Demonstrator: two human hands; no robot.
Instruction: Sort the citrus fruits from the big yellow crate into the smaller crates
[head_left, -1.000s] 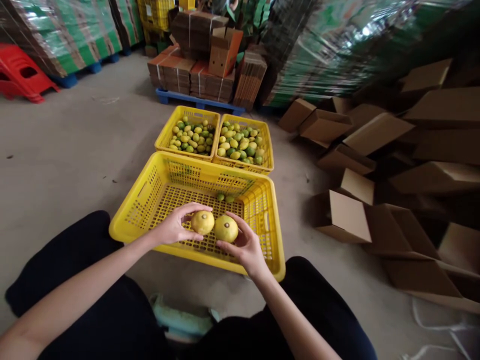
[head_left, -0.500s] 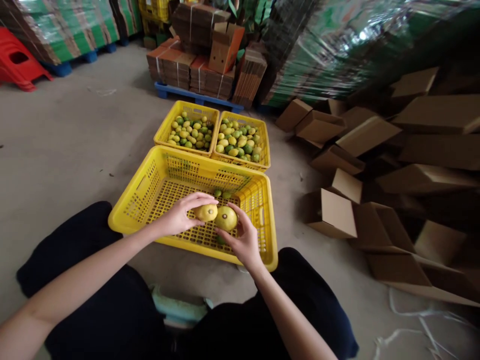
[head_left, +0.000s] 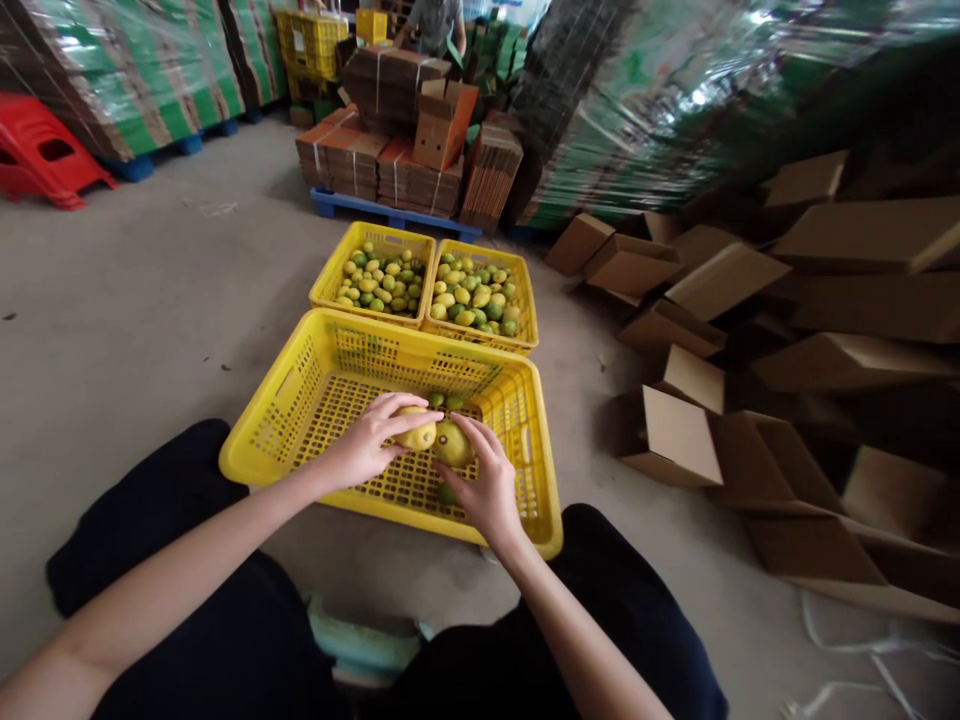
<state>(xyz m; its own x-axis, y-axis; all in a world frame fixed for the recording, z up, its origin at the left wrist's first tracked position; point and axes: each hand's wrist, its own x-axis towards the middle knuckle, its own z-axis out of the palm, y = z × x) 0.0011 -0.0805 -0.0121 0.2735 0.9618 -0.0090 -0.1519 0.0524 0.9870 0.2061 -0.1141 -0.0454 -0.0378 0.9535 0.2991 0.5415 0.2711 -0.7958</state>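
Observation:
Over the large yellow crate point(head_left: 259, 400), my left hand point(head_left: 367, 440) grips a yellow lemon point(head_left: 417, 430) between thumb and fingers. Close beside it my right hand point(head_left: 486, 478) is closed round a greener lemon point(head_left: 454, 444). The two fruits are side by side, their stem ends turned towards me. Below my hands, a few green lemons point(head_left: 454, 403) lie on the slotted floor of the crate, one of them partly hidden behind my right hand.
Behind stand two smaller yellow crates, left point(head_left: 322, 283) and right point(head_left: 531, 310), filled with green and yellow lemons. Open cardboard boxes point(head_left: 682, 435) lie heaped on the right. Farther back are flattened cartons point(head_left: 345, 160) on a blue pallet point(head_left: 390, 212), a red stool point(head_left: 52, 150) and a person point(head_left: 435, 25).
The view has tilted up slightly, and a person shows at the back. Both lemons have turned a little in my hands, which stay close together over the crate.

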